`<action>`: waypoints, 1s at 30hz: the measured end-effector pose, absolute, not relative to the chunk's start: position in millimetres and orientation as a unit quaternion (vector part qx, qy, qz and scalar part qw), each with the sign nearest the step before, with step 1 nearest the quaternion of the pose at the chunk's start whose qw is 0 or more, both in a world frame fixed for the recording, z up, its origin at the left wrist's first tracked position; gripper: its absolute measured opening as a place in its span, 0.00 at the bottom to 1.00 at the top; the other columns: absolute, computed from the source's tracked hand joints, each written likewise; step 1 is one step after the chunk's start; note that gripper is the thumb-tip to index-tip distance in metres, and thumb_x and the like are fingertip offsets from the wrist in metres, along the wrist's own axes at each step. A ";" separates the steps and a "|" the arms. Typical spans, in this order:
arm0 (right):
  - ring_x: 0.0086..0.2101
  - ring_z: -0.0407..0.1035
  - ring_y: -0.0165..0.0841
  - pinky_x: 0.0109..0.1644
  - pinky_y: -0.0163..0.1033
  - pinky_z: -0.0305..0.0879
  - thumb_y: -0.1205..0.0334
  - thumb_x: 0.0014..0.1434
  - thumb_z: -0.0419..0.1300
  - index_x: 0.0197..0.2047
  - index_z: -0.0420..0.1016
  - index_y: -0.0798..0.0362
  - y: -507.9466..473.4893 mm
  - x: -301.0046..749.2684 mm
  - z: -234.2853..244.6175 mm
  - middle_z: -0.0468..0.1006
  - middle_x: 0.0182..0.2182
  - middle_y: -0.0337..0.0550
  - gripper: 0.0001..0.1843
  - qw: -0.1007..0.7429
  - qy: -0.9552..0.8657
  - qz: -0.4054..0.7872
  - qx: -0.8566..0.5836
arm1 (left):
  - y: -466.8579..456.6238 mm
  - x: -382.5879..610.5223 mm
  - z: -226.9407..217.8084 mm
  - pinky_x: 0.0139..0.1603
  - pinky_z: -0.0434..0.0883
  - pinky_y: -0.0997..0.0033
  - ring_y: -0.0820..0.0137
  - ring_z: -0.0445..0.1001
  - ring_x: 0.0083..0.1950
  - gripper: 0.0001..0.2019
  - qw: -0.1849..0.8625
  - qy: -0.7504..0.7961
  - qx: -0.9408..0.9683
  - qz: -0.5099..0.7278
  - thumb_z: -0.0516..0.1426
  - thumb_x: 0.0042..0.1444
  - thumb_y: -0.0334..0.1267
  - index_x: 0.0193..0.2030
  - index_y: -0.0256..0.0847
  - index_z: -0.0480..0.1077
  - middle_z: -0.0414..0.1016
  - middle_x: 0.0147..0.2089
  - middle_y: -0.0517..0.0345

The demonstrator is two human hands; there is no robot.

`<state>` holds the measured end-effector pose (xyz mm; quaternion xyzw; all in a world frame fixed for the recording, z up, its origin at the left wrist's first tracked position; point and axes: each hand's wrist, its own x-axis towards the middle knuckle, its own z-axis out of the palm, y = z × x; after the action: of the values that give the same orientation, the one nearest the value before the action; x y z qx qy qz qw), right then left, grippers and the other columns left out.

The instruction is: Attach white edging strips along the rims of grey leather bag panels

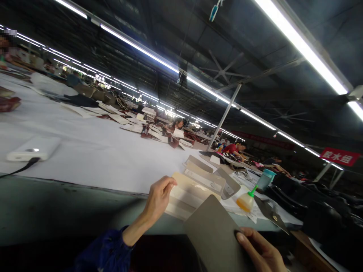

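Observation:
My left hand (pixel 159 194) is closed, its thumb and fingertips pinched at the left edge of a cream panel (pixel 187 194) at the table's front edge. In my right hand (pixel 262 249) is a smooth grey-brown flat panel (pixel 214 230), gripped at its right edge and tilted in front of the table. A small dark spot shows by the right thumb; I cannot tell what it is. Behind the cream panel lie more grey-beige panels (pixel 200 164) with pale strips. To their right stands a squeeze bottle (pixel 246 201) with amber liquid and a green nozzle.
A white table (pixel 93 151) stretches to the left, with a white power bank (pixel 32 149) and black cable on it. Pale and dark red pieces (pixel 153 130) are piled farther back. A teal-lidded container (pixel 265 179) and black material (pixel 320 211) are at right. Several people work beyond.

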<state>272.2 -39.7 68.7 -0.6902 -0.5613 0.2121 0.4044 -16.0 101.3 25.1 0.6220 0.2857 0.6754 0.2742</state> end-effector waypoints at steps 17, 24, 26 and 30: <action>0.31 0.68 0.27 0.38 0.28 0.63 0.50 0.64 0.58 0.35 0.74 0.51 -51.5 203.5 60.9 0.72 0.31 0.39 0.13 0.432 -0.696 -0.069 -0.569 | 41.1 -7.2 28.9 0.39 0.66 0.72 0.70 0.70 0.36 0.14 0.296 0.167 0.706 0.621 0.49 0.67 0.37 0.33 0.38 0.72 0.71 0.33 0.56; 0.36 0.66 0.26 0.37 0.27 0.63 0.58 0.62 0.61 0.34 0.74 0.50 -51.2 206.1 58.9 0.68 0.36 0.42 0.06 0.439 -0.723 -0.175 -0.504 | 39.5 -8.6 30.0 0.32 0.66 0.75 0.73 0.68 0.30 0.12 0.232 0.171 0.698 0.655 0.55 0.64 0.33 0.28 0.37 0.71 0.70 0.28 0.58; 0.42 0.67 0.27 0.43 0.27 0.64 0.58 0.61 0.61 0.33 0.75 0.50 -52.0 209.4 58.5 0.68 0.43 0.44 0.07 0.447 -0.720 -0.170 -0.504 | 37.7 -11.2 31.8 0.31 0.65 0.75 0.73 0.69 0.29 0.12 0.210 0.162 0.704 0.658 0.55 0.64 0.32 0.27 0.37 0.71 0.70 0.28 0.58; 0.53 0.64 0.31 0.56 0.30 0.56 0.51 0.62 0.59 0.29 0.74 0.50 -59.4 199.9 63.3 0.69 0.51 0.40 0.14 0.495 -0.664 -0.036 -0.560 | 32.1 -15.4 34.2 0.29 0.65 0.76 0.72 0.71 0.29 0.12 0.183 0.147 0.716 0.657 0.55 0.63 0.30 0.27 0.37 0.70 0.71 0.27 0.57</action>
<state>199.9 -59.4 63.3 -0.5599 -0.6635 -0.0359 0.4949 -15.4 32.1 34.2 0.7162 0.1467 0.6573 0.1831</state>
